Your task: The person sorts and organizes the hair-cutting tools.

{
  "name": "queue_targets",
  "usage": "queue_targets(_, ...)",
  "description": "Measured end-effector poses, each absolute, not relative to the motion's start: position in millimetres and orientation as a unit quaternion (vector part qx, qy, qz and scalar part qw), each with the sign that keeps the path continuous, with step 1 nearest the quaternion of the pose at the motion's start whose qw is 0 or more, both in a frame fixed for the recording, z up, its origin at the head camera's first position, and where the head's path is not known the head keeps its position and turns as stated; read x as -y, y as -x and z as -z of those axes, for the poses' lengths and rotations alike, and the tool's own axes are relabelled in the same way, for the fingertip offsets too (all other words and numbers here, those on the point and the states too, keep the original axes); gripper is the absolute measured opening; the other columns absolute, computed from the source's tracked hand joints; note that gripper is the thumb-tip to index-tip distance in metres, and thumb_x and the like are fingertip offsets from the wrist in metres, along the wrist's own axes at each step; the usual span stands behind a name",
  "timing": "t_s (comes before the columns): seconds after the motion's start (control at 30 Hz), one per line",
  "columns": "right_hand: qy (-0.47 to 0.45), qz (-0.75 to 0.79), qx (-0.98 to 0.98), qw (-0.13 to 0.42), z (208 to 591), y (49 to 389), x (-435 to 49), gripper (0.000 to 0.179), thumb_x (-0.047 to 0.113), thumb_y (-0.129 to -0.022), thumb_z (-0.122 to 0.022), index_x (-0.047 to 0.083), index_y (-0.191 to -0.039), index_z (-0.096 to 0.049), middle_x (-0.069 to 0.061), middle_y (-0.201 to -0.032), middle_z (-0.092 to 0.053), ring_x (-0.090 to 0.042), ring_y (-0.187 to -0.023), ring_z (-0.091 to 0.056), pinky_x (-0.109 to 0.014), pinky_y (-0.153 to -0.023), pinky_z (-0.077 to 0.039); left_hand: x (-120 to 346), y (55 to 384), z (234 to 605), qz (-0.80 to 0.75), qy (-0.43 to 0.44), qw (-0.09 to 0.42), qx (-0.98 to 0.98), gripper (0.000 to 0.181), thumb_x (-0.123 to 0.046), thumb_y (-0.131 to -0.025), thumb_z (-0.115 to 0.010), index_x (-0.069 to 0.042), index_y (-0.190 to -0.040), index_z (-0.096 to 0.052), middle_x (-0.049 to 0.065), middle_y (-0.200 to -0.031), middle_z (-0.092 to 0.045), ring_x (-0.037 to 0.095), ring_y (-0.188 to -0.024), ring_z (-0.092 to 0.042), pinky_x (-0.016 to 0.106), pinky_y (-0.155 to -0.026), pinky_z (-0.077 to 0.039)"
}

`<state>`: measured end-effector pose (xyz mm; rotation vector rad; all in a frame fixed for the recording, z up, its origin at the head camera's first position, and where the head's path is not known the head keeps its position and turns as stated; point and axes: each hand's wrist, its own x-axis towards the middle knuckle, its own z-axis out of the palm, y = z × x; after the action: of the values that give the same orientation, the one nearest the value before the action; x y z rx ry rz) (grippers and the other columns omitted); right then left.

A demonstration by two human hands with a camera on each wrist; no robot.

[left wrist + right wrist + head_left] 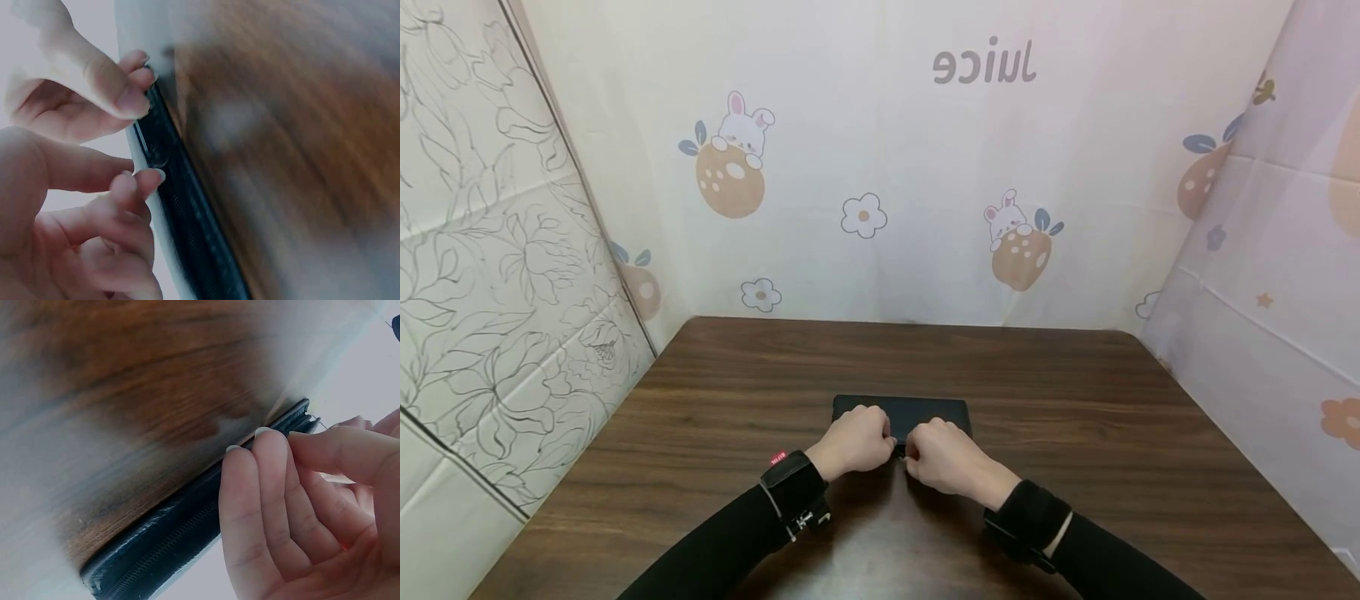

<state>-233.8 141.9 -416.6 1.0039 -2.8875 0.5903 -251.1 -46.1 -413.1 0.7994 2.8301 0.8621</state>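
Note:
A black zip-around wallet (925,410) lies flat on the brown wooden table, its zipped side facing the person. At that near edge the left hand (859,439) pinches the wallet with curled fingers. Just beside it, the right hand (946,457) has thumb and fingertips pressed together on the same edge. The left wrist view shows a small zip pull (157,157) between the two hands. Zip teeth run along the wallet's side (165,547) in the right wrist view. Fingers partly cover what each hand pinches there.
Wood-grain table (737,367) surrounds the wallet on all sides. A pale printed curtain (880,150) hangs behind the table and another on the right. At the left stands a white floral panel (497,250) with dark trim. Both wrists wear black straps (1030,521).

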Motion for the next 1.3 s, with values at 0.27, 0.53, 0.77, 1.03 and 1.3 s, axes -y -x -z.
queue_targets(0.27,-0.332,-0.197,0.922,0.016,417,231,-140,0.017,0.004,-0.089,-0.07,0.011,-0.075,-0.073,0.011,-0.057,-0.051,-0.003,-0.047,-0.045,-0.022,-0.048,-0.041,44,254,423,-0.379,-0.177,0.106,-0.902,0.044,-0.016,-0.096,-0.069,-0.01,-0.053,-0.064,-0.003,-0.047,-0.055,0.011,-0.045,-0.048,0.024,-0.048,-0.032)
queue_targets(0.53,-0.338,-0.2,0.919,0.023,416,228,-138,0.017,0.003,-0.089,-0.07,0.011,-0.075,-0.074,0.012,-0.058,-0.053,-0.001,-0.048,-0.045,-0.022,-0.049,-0.041,38,252,424,-0.429,-0.11,0.132,-0.887,0.031,-0.013,-0.091,-0.073,-0.005,-0.061,-0.075,0.0,-0.052,-0.062,0.011,-0.048,-0.05,0.022,-0.046,-0.033)
queue_targets(0.77,-0.338,-0.2,0.919,0.024,411,229,-140,0.014,0.004,-0.09,-0.069,0.009,-0.079,-0.076,0.012,-0.061,-0.057,0.0,-0.051,-0.047,-0.022,-0.052,-0.044,37,251,421,-0.414,-0.094,0.131,-0.896,0.031,-0.009,-0.09,-0.071,-0.005,-0.06,-0.074,0.001,-0.052,-0.063,0.009,-0.046,-0.047,0.021,-0.044,-0.031)
queue_targets(1.03,-0.281,-0.186,0.94,0.045,398,237,-148,0.005,0.007,-0.091,-0.071,0.01,-0.089,-0.075,0.006,-0.074,-0.062,-0.006,-0.06,-0.054,-0.027,-0.058,-0.049,32,241,419,-0.318,-0.142,0.087,-0.933,0.036,-0.014,-0.087,-0.072,-0.011,-0.054,-0.06,-0.003,-0.047,-0.056,0.013,-0.043,-0.051,0.026,-0.043,-0.031)
queue_targets(1.3,-0.271,-0.085,0.958,0.022,391,254,-162,0.053,0.03,-0.086,-0.081,0.007,-0.131,-0.066,-0.01,-0.122,-0.062,-0.029,-0.11,-0.057,-0.044,-0.089,-0.051,25,233,417,-0.232,-0.181,0.037,-0.955,0.036,-0.013,-0.088,-0.068,-0.016,-0.059,-0.047,-0.004,-0.052,-0.035,0.012,-0.042,-0.034,0.027,-0.04,-0.026)
